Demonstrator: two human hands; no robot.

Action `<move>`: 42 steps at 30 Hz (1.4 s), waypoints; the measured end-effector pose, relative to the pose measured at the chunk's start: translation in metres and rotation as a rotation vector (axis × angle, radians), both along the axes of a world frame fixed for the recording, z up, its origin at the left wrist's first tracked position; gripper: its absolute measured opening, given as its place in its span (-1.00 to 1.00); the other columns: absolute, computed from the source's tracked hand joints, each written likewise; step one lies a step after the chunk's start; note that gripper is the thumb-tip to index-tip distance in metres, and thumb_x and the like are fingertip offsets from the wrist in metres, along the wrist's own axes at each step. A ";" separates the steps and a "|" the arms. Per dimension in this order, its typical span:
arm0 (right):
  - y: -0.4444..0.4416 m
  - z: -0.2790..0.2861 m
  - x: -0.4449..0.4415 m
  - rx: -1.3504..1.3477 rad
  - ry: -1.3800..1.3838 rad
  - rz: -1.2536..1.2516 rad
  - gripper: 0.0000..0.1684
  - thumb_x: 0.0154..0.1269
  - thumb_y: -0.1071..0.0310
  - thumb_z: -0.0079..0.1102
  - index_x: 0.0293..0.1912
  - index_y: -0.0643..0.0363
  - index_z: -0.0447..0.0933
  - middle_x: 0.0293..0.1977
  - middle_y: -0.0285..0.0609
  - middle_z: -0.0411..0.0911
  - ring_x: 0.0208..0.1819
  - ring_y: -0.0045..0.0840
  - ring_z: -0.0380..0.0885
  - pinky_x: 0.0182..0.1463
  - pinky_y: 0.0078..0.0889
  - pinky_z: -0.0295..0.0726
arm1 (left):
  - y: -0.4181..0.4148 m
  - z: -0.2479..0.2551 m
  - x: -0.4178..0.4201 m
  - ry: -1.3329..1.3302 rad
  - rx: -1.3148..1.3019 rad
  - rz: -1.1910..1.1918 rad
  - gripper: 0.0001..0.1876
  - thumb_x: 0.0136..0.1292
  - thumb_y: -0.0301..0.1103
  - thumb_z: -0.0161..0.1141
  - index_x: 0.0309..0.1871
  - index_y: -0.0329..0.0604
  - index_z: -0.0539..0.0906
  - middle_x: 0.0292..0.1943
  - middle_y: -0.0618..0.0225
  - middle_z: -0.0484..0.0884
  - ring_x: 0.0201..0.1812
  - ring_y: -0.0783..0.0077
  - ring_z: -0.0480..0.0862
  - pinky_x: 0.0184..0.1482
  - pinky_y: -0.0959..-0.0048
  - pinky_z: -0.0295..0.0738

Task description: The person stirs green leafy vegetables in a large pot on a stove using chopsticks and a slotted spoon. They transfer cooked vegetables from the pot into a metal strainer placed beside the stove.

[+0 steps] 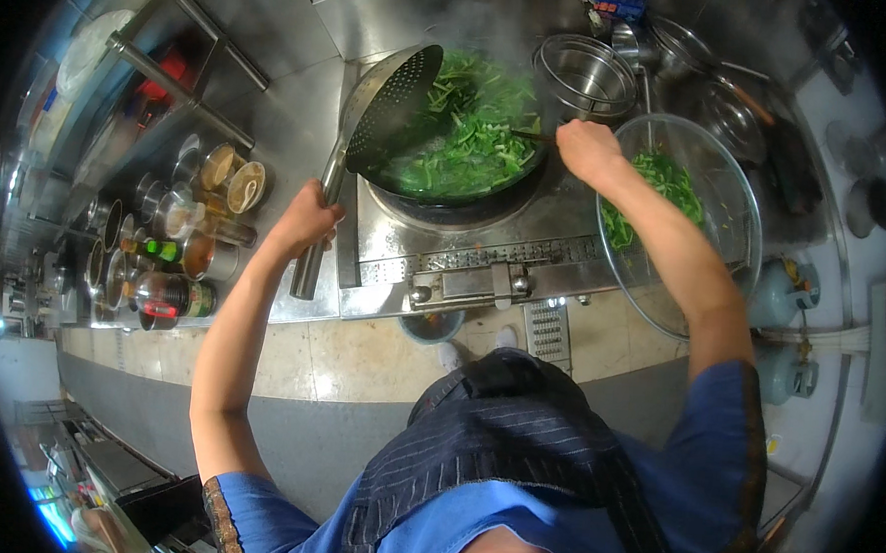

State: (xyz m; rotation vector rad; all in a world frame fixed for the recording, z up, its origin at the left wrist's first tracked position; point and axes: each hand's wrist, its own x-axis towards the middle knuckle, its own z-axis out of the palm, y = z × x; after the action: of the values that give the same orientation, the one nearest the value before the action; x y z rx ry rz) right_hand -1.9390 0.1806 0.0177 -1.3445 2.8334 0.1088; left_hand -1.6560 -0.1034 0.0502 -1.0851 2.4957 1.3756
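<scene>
My left hand (307, 220) grips the metal handle of a large perforated strainer (400, 98), tilted over the left rim of a dark wok (447, 190). Chopped leafy greens (487, 144) lie in liquid in the wok, and steam rises from it. Over the wok's right side, my right hand (592, 149) is closed around a thin dark utensil (533, 136) that reaches into the greens; its far end is hidden. Beneath my right forearm stands a big mesh basket (736, 209) with more chopped greens (669, 187) inside.
Nested metal pots (587, 74) stand behind the wok at right. Seasoning containers (216, 167) and a dark bottle (160, 292) crowd the left counter, below a metal rack (189, 98). A basin (433, 326) sits on the floor by my feet. Gas cylinders (784, 294) stand at far right.
</scene>
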 end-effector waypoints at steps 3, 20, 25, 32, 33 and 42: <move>-0.013 0.006 0.021 0.015 0.047 0.083 -0.78 0.08 0.46 -0.02 -0.45 0.26 0.62 -0.43 0.03 0.61 -0.36 -0.18 0.63 -0.31 -0.21 0.61 | -0.001 -0.004 -0.005 -0.028 0.036 0.000 -0.75 0.15 -0.49 0.12 -0.21 -0.36 0.28 -0.59 0.24 0.42 -0.63 0.40 0.48 -0.65 0.39 0.43; 0.004 0.054 0.011 0.073 -0.018 -0.022 -0.81 0.11 0.39 0.07 -0.34 0.20 0.64 -0.33 0.00 0.62 -0.26 -0.24 0.64 -0.22 -0.24 0.61 | 0.003 -0.017 -0.009 0.075 -0.024 0.061 -0.77 0.10 -0.43 0.19 -0.24 -0.26 0.37 -0.61 0.37 0.41 -0.64 0.52 0.43 -0.60 0.47 0.36; 0.029 0.088 -0.016 -0.017 -0.109 -0.160 -0.70 0.25 0.24 0.07 -0.20 0.27 0.59 -0.18 0.10 0.57 -0.08 -0.11 0.55 -0.03 -0.13 0.52 | 0.001 0.002 0.013 0.195 0.087 0.120 -0.80 0.15 -0.44 0.15 -0.27 -0.32 0.38 -0.64 0.30 0.44 -0.69 0.49 0.44 -0.66 0.47 0.39; -0.030 0.002 -0.029 -0.150 -0.120 -0.150 -0.73 0.20 0.36 -0.05 -0.25 0.22 0.62 -0.23 0.06 0.60 -0.15 -0.12 0.60 -0.11 -0.16 0.58 | 0.018 0.013 0.013 0.388 0.273 0.279 -0.82 0.15 -0.46 0.17 -0.34 -0.24 0.35 -0.63 0.39 0.39 -0.70 0.55 0.39 -0.68 0.53 0.33; -0.043 -0.007 -0.023 -0.145 -0.106 -0.143 -0.74 0.17 0.40 -0.05 -0.27 0.21 0.63 -0.26 0.04 0.61 -0.17 -0.16 0.61 -0.14 -0.18 0.60 | 0.021 0.015 0.013 0.409 0.287 0.297 -0.82 0.15 -0.46 0.17 -0.37 -0.21 0.35 -0.62 0.40 0.38 -0.70 0.56 0.38 -0.67 0.53 0.32; -0.083 -0.003 0.033 -0.062 0.021 0.119 -0.80 0.10 0.44 0.01 -0.40 0.18 0.64 -0.41 -0.08 0.64 -0.31 -0.28 0.66 -0.28 -0.27 0.63 | 0.018 0.004 0.033 0.463 0.336 0.341 -0.82 0.16 -0.46 0.15 -0.34 -0.26 0.34 -0.70 0.39 0.39 -0.74 0.57 0.39 -0.69 0.57 0.36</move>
State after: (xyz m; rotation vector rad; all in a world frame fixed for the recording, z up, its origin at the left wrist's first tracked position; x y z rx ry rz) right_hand -1.9065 0.0980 0.0152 -1.5326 2.7947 0.0354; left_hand -1.6232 -0.0858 0.0540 -1.2714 2.2761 2.2757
